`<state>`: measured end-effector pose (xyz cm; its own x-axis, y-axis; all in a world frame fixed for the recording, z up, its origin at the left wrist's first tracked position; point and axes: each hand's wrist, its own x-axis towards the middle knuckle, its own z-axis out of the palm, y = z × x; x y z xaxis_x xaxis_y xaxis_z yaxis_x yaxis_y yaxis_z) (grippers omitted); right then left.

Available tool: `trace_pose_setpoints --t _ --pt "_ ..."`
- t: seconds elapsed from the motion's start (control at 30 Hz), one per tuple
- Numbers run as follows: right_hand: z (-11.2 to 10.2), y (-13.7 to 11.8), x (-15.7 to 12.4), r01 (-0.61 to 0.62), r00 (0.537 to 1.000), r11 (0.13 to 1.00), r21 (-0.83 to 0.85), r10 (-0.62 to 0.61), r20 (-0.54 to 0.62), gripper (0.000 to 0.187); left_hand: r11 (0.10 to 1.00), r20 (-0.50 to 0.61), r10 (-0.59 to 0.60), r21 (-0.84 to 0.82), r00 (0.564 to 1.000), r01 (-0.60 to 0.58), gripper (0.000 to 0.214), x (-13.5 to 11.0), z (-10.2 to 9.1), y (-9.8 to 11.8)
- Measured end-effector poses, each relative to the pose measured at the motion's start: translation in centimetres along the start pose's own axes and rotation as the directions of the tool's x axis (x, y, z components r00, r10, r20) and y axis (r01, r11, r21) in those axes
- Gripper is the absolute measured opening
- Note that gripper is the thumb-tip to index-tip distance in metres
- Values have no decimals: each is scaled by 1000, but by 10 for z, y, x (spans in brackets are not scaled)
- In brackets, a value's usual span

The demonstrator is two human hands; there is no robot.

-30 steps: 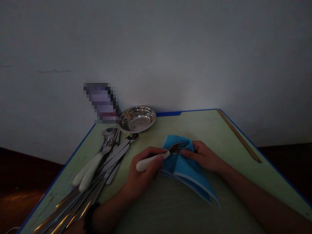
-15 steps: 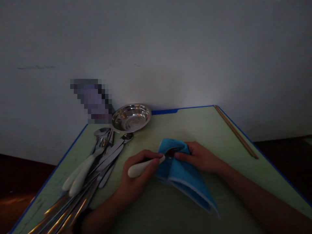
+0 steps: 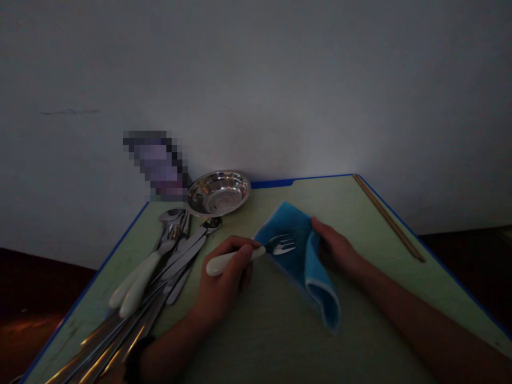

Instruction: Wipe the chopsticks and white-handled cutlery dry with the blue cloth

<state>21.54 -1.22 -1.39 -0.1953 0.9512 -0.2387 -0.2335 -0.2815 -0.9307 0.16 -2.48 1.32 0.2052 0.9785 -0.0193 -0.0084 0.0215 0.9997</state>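
My left hand (image 3: 222, 277) is closed round the white handle of a metal fork (image 3: 256, 252), whose tines lie bare over a blue cloth (image 3: 298, 250). My right hand (image 3: 338, 249) holds the cloth from the right side, its fingers partly hidden behind the fabric. The cloth stands unfolded and hangs down toward me over the pale green table (image 3: 280, 330).
A heap of cutlery (image 3: 160, 266), some pieces with white handles, lies along the table's left side. A steel dish (image 3: 219, 193) sits at the back by the wall beside a blurred object (image 3: 158, 162). A pair of chopsticks (image 3: 388, 217) lies along the right edge.
The cloth was wrapped over the fork's head under my right fingers; now it has opened and the tines show. My right hand has shifted to the cloth's right side.
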Motion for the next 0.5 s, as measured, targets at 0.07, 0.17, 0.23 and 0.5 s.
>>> trace_pose_setpoints --t 0.07,0.17,0.23,0.5 --pt "-1 1 -5 -9 1000 997 -75 10 22 42 1000 3 15 12 1000 -15 21 -2 1 1" --pt "-1 1 -11 -48 997 986 -158 57 51 37 996 7 27 84 1000 -28 23 -4 1 1" --pt "1 0 -11 -82 997 984 -160 84 0 33 992 3 36 119 999 -36 23 -4 0 1" --pt "14 -16 -11 -269 963 947 173 266 41 43 999 -44 -7 45 999 9 31 -3 1 2"
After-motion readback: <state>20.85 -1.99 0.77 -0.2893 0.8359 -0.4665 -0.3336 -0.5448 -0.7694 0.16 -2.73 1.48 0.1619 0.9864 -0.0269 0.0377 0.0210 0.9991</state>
